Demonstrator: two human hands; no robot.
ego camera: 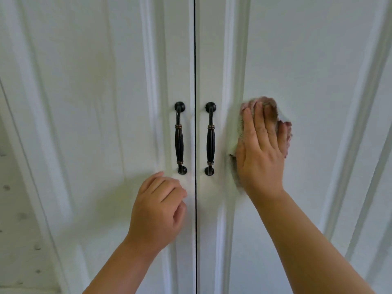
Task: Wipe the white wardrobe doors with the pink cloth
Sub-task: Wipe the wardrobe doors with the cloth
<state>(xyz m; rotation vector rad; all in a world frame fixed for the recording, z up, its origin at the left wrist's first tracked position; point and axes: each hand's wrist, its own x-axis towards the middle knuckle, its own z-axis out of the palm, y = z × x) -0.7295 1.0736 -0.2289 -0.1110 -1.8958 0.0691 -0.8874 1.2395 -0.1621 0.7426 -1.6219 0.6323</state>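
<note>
Two white panelled wardrobe doors fill the view, the left door (95, 124) and the right door (307, 71), meeting at a dark centre gap. My right hand (262, 149) lies flat, fingers up, pressing the pink cloth (285, 134) against the right door just right of its handle. The cloth shows around the fingertips and both sides of the palm. My left hand (158, 211) is loosely curled, knuckles against the left door's inner edge just below its handle, holding nothing.
Two dark, upright bar handles stand either side of the gap, the left handle (179, 137) and the right handle (210, 139). A pale speckled wall (14, 209) shows at the far left beside the wardrobe.
</note>
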